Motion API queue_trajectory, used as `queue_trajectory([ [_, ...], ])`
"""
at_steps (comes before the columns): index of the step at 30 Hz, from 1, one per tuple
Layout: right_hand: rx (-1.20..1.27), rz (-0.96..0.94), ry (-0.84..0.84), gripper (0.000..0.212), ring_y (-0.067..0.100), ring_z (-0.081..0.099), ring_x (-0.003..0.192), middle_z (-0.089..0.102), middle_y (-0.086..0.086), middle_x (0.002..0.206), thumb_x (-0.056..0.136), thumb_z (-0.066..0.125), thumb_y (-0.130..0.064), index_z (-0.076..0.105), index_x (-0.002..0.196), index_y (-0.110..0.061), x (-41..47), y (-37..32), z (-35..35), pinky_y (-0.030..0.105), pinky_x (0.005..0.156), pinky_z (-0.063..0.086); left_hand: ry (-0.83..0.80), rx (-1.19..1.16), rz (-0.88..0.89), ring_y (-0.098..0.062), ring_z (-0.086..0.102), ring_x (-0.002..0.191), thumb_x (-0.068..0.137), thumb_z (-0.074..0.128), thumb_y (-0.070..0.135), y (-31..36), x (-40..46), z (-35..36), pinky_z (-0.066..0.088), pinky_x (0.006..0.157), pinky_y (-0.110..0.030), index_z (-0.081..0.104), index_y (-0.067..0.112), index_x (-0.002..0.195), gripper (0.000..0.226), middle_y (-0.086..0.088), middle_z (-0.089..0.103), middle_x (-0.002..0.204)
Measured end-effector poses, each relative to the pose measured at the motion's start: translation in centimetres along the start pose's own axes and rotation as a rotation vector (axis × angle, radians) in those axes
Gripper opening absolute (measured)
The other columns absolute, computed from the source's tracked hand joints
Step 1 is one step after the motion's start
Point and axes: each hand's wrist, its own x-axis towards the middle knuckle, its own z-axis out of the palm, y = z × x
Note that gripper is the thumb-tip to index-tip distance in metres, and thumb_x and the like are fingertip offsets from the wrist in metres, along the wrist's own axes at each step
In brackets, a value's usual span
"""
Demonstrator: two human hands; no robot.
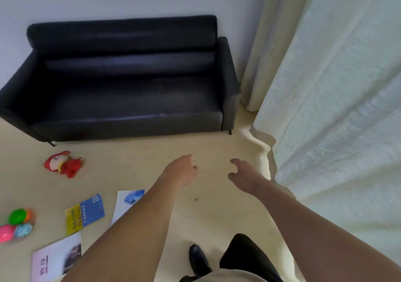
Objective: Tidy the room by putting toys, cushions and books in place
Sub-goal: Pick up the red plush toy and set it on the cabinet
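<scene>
Pale floor [217, 147] lay under both hands; left hand [181, 171] and right hand [245, 177] hung loose, holding nothing; books [84, 213] lay left of the fingers [235, 162].

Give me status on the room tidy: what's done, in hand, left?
Done: nothing visibly; the sofa seat is bare. In hand: nothing; left hand and right hand reach forward over the floor, holding nothing. Left: the red plush toy, the colored balls, and four books, including the blue book, lie on the floor.
</scene>
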Motion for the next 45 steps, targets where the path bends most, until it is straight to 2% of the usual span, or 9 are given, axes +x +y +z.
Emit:
queue_trajectory([
  [4,0.020,0.037,-0.033,0.061,0.029,0.044,0.130,0.031,0.009,0.152,0.095,0.047,-0.019,0.026,0.152,-0.016,4.8,-0.9,-2.7,0.033,0.098,0.044,-0.055,0.044,0.033,-0.025,0.048,0.132,0.098,0.043,0.031,0.3,5.0,-2.7,0.041,0.108,-0.038,0.043,0.016,0.145,0.050,-0.004,0.046,0.149],
  [6,0.012,0.028,-0.029,0.060,0.028,0.040,0.133,0.031,0.009,0.152,0.096,0.047,-0.018,0.026,0.152,-0.014,7.6,-1.8,-4.5,0.033,0.100,0.043,-0.018,0.064,0.019,-0.025,0.049,0.131,0.097,0.043,0.031,-0.7,7.8,-4.7,0.042,0.107,-0.038,0.045,0.015,0.143,0.048,-0.005,0.047,0.148],
  [9,0.026,0.000,-0.011,0.059,0.029,0.041,0.133,0.033,0.010,0.151,0.095,0.047,-0.017,0.028,0.151,-0.013,12.6,-4.1,-7.5,0.033,0.100,0.041,0.041,0.073,-0.079,-0.028,0.051,0.128,0.097,0.043,0.030,-2.5,11.9,-8.6,0.044,0.104,-0.037,0.051,0.012,0.134,0.042,-0.009,0.052,0.142],
  [13,0.010,-0.070,-0.010,0.058,0.028,0.036,0.137,0.032,0.010,0.153,0.095,0.047,-0.018,0.029,0.151,-0.012,18.6,-8.0,-10.2,0.035,0.107,0.037,0.094,-0.001,-0.163,-0.030,0.053,0.124,0.096,0.042,0.031,-3.8,16.3,-12.3,0.045,0.102,-0.042,0.050,0.015,0.134,0.042,-0.009,0.053,0.138],
  [20,-0.105,-0.127,-0.108,0.059,0.029,0.041,0.132,0.030,0.006,0.154,0.095,0.044,-0.022,0.028,0.151,-0.017,25.3,-15.1,-10.6,0.034,0.101,0.041,0.065,-0.084,-0.175,-0.027,0.051,0.126,0.096,0.043,0.030,-7.0,20.8,-14.7,0.042,0.105,-0.041,0.050,0.012,0.137,0.044,-0.009,0.050,0.141],
  [25,-0.146,-0.138,-0.151,0.061,0.026,0.037,0.137,0.032,0.006,0.154,0.093,0.047,-0.022,0.028,0.151,-0.015,30.4,-22.0,-8.7,0.036,0.109,0.035,0.063,-0.161,-0.253,-0.028,0.052,0.126,0.096,0.043,0.030,-15.1,24.0,-17.7,0.041,0.107,-0.040,0.048,0.014,0.140,0.046,-0.007,0.043,0.145],
  [32,-0.250,-0.231,-0.183,0.056,0.025,0.039,0.135,0.034,0.006,0.152,0.097,0.046,-0.022,0.030,0.150,-0.015,36.7,-36.3,-6.3,0.033,0.106,0.035,0.164,-0.291,-0.368,-0.028,0.049,0.129,0.099,0.044,0.028,-28.4,27.0,-24.2,0.039,0.108,-0.041,0.048,0.015,0.140,0.044,-0.005,0.043,0.146],
  [38,-0.282,-0.366,-0.223,0.056,0.022,0.033,0.141,0.028,0.003,0.157,0.099,0.044,-0.022,0.026,0.152,-0.019,40.7,-48.0,-3.3,0.034,0.110,0.032,0.212,-0.330,-0.455,-0.030,0.051,0.126,0.098,0.041,0.025,-38.4,28.1,-28.5,0.041,0.106,-0.040,0.051,0.011,0.135,0.040,-0.010,0.047,0.141],
  [45,-0.376,-0.371,-0.376,0.058,0.023,0.034,0.139,0.029,0.003,0.156,0.098,0.045,-0.023,0.026,0.152,-0.019,45.7,-54.5,1.3,0.034,0.108,0.033,0.143,-0.404,-0.515,-0.030,0.048,0.128,0.100,0.043,0.025,-44.7,30.5,-28.4,0.038,0.107,-0.037,0.050,0.008,0.136,0.040,-0.012,0.047,0.141],
])
